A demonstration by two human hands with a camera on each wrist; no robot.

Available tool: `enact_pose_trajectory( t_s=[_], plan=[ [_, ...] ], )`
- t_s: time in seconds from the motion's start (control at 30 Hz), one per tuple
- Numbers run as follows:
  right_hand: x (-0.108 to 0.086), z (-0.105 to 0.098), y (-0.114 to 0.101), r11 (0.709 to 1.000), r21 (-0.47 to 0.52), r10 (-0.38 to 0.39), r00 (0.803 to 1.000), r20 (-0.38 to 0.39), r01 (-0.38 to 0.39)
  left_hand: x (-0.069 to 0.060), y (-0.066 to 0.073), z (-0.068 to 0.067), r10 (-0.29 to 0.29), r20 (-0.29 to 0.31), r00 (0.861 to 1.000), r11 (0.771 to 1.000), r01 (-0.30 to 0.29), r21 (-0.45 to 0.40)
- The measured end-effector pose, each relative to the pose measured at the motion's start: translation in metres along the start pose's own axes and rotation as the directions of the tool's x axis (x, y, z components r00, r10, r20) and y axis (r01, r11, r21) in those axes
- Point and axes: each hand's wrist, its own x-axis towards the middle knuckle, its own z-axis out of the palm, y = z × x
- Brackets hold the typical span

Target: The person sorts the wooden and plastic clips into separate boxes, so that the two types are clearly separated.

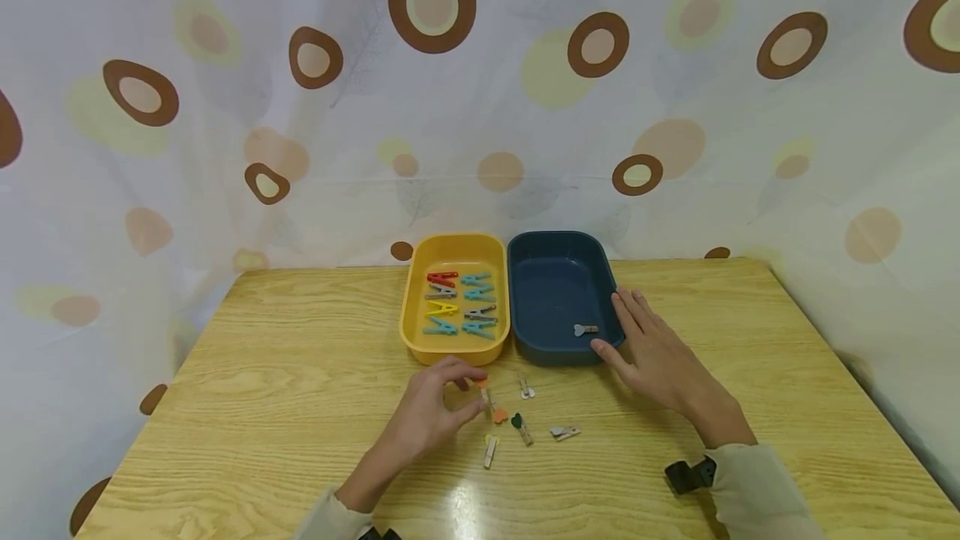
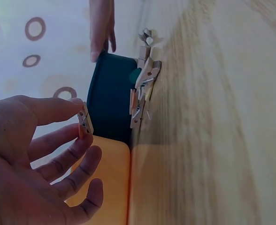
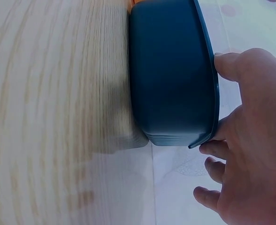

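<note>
Your left hand (image 1: 433, 403) pinches a wooden clothespin (image 2: 84, 120) off the near left corner of the blue bin (image 1: 555, 294) | your right hand (image 1: 662, 363), fingers spread, touches its right rim | a slack pinch could drop the clothespin among loose clips (image 1: 524, 433) before the bin

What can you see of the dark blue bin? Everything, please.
The dark blue bin is a deep, open-topped rounded rectangle with smooth, slightly glossy walls, plastic by the look of it, and a thin projecting rim. It stands upright on the wooden table, just right of the yellow bin; whether the two touch is unclear. One small wooden clip with a grey heart lies on its floor, toward the near right corner. There the right hand touches the rim.
</note>
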Motion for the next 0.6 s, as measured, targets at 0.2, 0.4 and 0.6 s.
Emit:
enact_pose_trajectory(
  t_s=[0.2, 0.4, 0.6],
  plan=[
    [0.000, -0.002, 0.000, 1.000, -0.002, 0.005, 1.000, 0.006, -0.005, 0.003, 0.009, -0.002, 0.015, -0.002, 1.000, 1.000, -0.015, -0.004],
    [0.000, -0.005, -0.001, 1.000, 0.003, 0.010, 1.000, 0.030, -0.010, 0.004, 0.017, -0.007, 0.012, -0.014, 1.000, 1.000, -0.012, -0.006],
    [-0.001, -0.004, -0.002, 1.000, 0.004, 0.012, 0.999, 0.034, -0.012, 0.008, 0.025, -0.013, 0.018, -0.050, 0.999, 1.000, -0.019, -0.012]
  ],
)
